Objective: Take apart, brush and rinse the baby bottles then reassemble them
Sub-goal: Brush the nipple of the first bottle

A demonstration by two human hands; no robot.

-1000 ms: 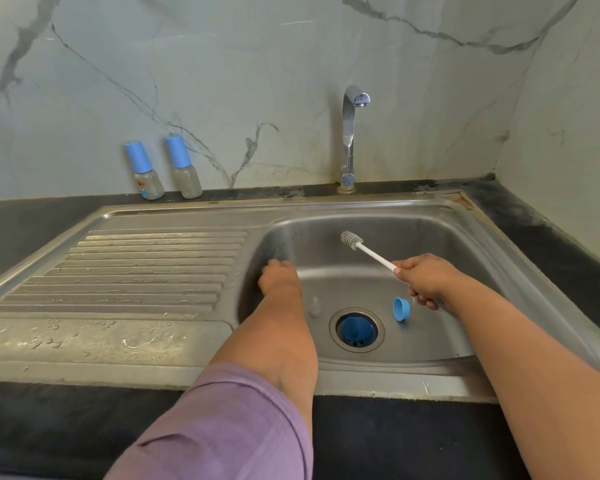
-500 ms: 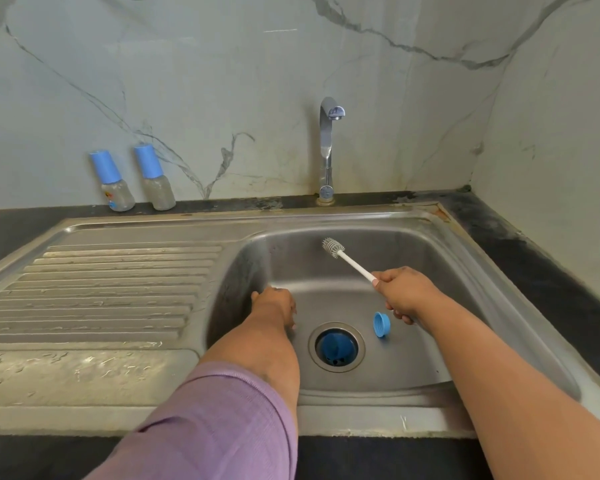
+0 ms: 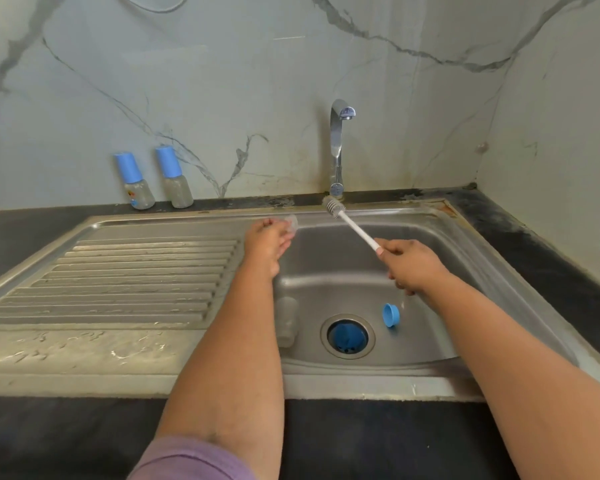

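A pale marble-patterned wall backs a dark counter with a steel sink set into it, its ribbed draining board to the left and a chrome tap rising behind the basin. Against the wall, left of the tap, two small baby bottles stand upright side by side, each with a blue cap on. The left hand reaches over the near-left corner of the basin and pinches a small clear piece at its fingertips; it looks like a teat, though it is too blurred to be sure. The right hand is curled round the white handle of a bottle brush, which slants up and to the left so that its bristle head sits just below the base of the tap. On the basin floor a clear bottle body lies on its side beside the left forearm, left of the drain with its blue strainer. A loose blue cap lies just right of the drain, under the right wrist. A purple sleeve shows at the bottom edge.
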